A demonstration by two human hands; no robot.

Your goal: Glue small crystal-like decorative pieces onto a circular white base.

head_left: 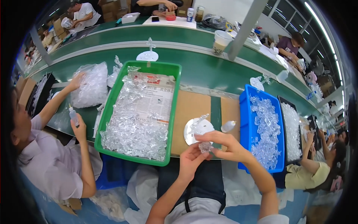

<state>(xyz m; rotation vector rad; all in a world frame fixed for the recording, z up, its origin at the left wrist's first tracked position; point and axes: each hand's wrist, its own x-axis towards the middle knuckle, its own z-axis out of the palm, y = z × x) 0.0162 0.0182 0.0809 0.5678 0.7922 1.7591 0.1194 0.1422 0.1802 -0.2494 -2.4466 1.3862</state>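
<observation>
Over the near edge of the bench, my left hand (190, 161) pinches a small clear plastic piece (205, 147). My right hand (233, 148) reaches in from the other side, its thumb and fingers closed around the same piece. Just beyond them a white round disc (189, 131) lies on brown cardboard, partly covered by my right fingers. On the disc stands a clear plastic figure (200, 121); its exact shape is hard to make out. To the right of the disc, a small squeeze bottle (228, 126) with a narrow tip lies on its side.
A green tray (176, 100) holds newspaper and many clear pieces on my left; a blue bin (244, 123) of similar pieces stands right. A co-worker at left holds a dropper bottle (74, 116) and touches a plastic bag (89, 87). A drink cup (221, 42) stands behind.
</observation>
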